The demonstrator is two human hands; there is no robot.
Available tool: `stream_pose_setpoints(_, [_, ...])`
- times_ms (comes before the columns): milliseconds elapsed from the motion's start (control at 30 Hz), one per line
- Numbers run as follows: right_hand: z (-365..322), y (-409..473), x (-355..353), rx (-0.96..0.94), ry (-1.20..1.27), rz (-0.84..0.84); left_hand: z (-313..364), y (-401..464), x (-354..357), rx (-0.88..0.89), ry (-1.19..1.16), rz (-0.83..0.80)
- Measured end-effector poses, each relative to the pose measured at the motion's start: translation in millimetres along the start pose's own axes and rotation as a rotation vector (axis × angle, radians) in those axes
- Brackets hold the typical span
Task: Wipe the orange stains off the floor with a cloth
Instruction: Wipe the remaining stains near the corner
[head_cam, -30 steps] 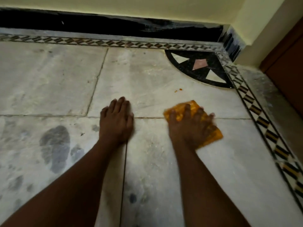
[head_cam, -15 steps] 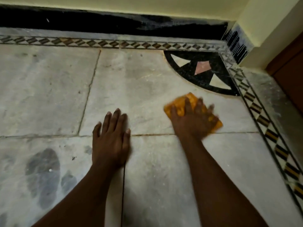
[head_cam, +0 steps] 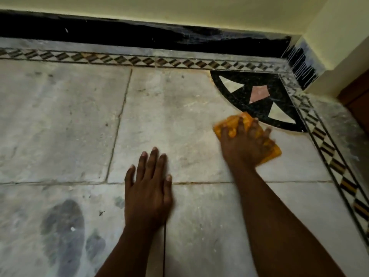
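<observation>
The person's right hand (head_cam: 244,145) presses down on a soft, crumpled orange cloth (head_cam: 231,124). The fingers are spread over the cloth and bent a little, but the hand is blurry, so I cannot tell if they pinch the cloth or only push it. The cloth sticks out past the fingertips and on the far side of the hand, flat on the pale grey stone floor (head_cam: 169,116). Just past the fingertips, the cloth's far corner touches the rim of a shiny black quarter-circle floor pattern (head_cam: 279,90), which has two cream triangles and one pink kite shape in it.

The person's left hand (head_cam: 148,193) lies flat on the floor, well apart from the cloth, with fingers straight and close together. It holds nothing. It rests across a thin line where two big square stone slabs meet. The stone looks smooth, dusty and cloudy.

Beside the left arm is a dark grey wet patch (head_cam: 63,230) with blobby edges. Past the right hand runs a long strip of small black, brown and cream diamond tiles (head_cam: 335,168). Far ahead of both hands is a glossy black wall strip (head_cam: 119,33) under a smooth pale yellow wall (head_cam: 179,9).

I can see no words anywhere.
</observation>
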State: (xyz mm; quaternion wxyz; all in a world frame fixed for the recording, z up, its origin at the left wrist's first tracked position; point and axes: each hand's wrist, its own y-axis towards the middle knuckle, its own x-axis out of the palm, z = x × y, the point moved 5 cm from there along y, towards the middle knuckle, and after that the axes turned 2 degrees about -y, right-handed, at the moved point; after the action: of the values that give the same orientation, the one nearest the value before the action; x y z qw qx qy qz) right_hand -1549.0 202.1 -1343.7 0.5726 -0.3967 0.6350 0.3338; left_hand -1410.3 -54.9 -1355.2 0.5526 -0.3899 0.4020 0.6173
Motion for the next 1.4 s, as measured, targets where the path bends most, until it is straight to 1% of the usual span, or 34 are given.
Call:
stream_pose_setpoints(67, [-50.2, -0.3, 4.5, -0.156, 0.051, 0.017, 2.0, 1.0, -1.9, 0.001, 0.0, -0.004])
stream_pose_setpoints(133, [-73.5, -32.2, 6.5, -0.397, 0.045, 0.042, 2.0, -0.4, -3.1, -0.006, 0.009, -0.006])
stream_pose_setpoints(200, [-55.0, -70.7, 7.1, -0.61, 0.027, 0.055, 2.0, -1.4, -3.9, -0.013, 0.01, -0.018])
stream_pose_setpoints(233, [-33.9, -83.8, 9.3, -0.655, 0.014, 0.05, 1.1, -2.9, -2.9, -0.01, 0.004, -0.03])
stream_pose_setpoints(267, [-11.4, -86.7, 9.5, -0.647, -0.012, 0.054, 1.2, -3.9, -2.5, -0.009, -0.004, -0.032])
stream_pose_setpoints(300, [4.7, -77.1, 8.2, -0.593, -0.048, 0.051, 0.4, -3.1, -2.1, -0.009, -0.015, -0.032])
stream_pose_setpoints(333, [14.4, -61.6, 11.5, -0.491, -0.077, 0.028, -2.5, -4.5, -0.6, -0.013, -0.021, -0.037])
stream_pose_setpoints(367, [15.4, -40.2, 8.3, -0.353, -0.092, 0.013, -2.1, -3.5, -0.3, -0.01, -0.025, -0.043])
stream_pose_setpoints(400, [9.3, -18.3, 6.8, -0.198, -0.071, 0.01, -3.3, -2.0, 1.4, 0.0, -0.023, -0.043])
stream_pose_setpoints(433, [-2.6, 3.3, 3.4, -0.082, -0.031, 0.006, -2.2, -0.5, 1.5, 0.003, -0.016, -0.036])
stream_pose_setpoints(467, [-20.6, 20.0, 3.2, -0.035, 0.011, -0.003, -1.8, 0.2, 1.2, 0.001, -0.009, -0.029])
stream_pose_setpoints(500, [-41.5, 31.4, 4.0, -0.047, 0.054, -0.011, -1.5, 0.9, 1.4, 0.001, 0.0, -0.029])
stream_pose_setpoints(533, [-60.6, 36.6, 5.4, -0.113, 0.079, -0.002, 0.2, 1.1, 2.0, 0.002, 0.004, -0.027])
stream_pose_setpoints(600, [-86.9, 16.1, 9.3, -0.305, 0.086, 0.038, 2.1, 0.6, 1.6, 0.008, 0.013, -0.028])
stream_pose_setpoints(667, [-87.2, -29.2, 12.8, -0.539, 0.042, 0.06, 0.7, 0.3, 0.2, 0.006, 0.011, -0.019])
stream_pose_setpoints(700, [-75.6, -47.5, 16.2, -0.627, 0.023, 0.061, -0.4, 0.7, -0.7, 0.007, 0.013, -0.012])
stream_pose_setpoints(733, [-59.4, -58.9, 20.8, -0.67, 0.001, 0.06, -3.4, -0.1, -1.0, 0.001, 0.016, -0.015])
stream_pose_setpoints(767, [-38.5, -60.1, 18.1, -0.658, -0.025, 0.08, -1.7, -2.0, -1.1, 0.001, 0.014, -0.019])
stream_pose_setpoints(800, [-20.5, -48.9, 13.8, -0.58, -0.041, 0.081, 0.9, -2.2, -1.2, 0.006, 0.015, -0.028])
stream_pose_setpoints(833, [-9.0, -33.9, 14.2, -0.436, -0.043, 0.064, 0.1, -4.8, 1.1, 0.002, 0.02, -0.048])
stream_pose_setpoints(900, [-10.2, 3.9, 11.3, -0.082, -0.014, 0.041, 2.1, -2.9, 3.9, 0.01, 0.019, -0.07])
stream_pose_setpoints(933, [-25.9, 18.2, 9.1, 0.011, 0.028, 0.048, 2.3, -0.6, 2.7, 0.015, 0.025, -0.064])
stream_pose_setpoints(967, [-48.7, 24.6, 7.6, 0.019, 0.069, 0.042, 2.1, 0.0, 1.4, 0.015, 0.028, -0.057])
stream_pose_setpoints(1000, [-71.8, 25.2, 6.6, -0.037, 0.088, 0.028, 2.5, 0.9, 0.0, 0.014, 0.029, -0.05])
stream_pose_setpoints(1067, [-103.7, 5.2, 10.4, -0.272, 0.076, 0.014, 2.7, 1.3, -4.6, 0.007, 0.03, -0.044])
stream_pose_setpoints(1133, [-99.9, -34.0, 13.3, -0.53, 0.045, 0.045, 2.9, 2.3, -5.3, -0.001, 0.031, -0.042])
stream_pose_setpoints(1167, [-84.9, -48.7, 13.3, -0.612, 0.026, 0.064, 3.2, 3.2, -5.4, 0.002, 0.037, -0.039])
stream_pose_setpoints(1200, [-63.1, -56.1, 12.5, -0.639, 0.007, 0.06, 3.3, 2.2, -4.7, 0.004, 0.039, -0.04])
stream_pose_setpoints(1233, [-39.4, -53.5, 10.2, -0.587, -0.008, 0.053, 2.8, 1.3, -4.1, 0.007, 0.033, -0.047])
stream_pose_setpoints(1300, [-5.9, -25.2, 1.5, -0.335, -0.004, 0.047, 4.4, 0.7, -2.2, 0.009, 0.012, -0.051])
stream_pose_setpoints(1333, [-2.7, -9.1, 1.8, -0.202, 0.003, 0.061, 4.6, -0.5, -1.3, 0.003, 0.012, -0.052])
stream_pose_setpoints(1367, [-13.1, 6.5, 2.2, -0.115, 0.018, 0.081, 4.3, 0.4, -1.4, 0.003, 0.016, -0.048])
stream_pose_setpoints(1400, [-24.8, 17.9, 3.8, -0.073, 0.028, 0.085, 6.0, -0.8, -1.1, 0.01, 0.015, -0.053])
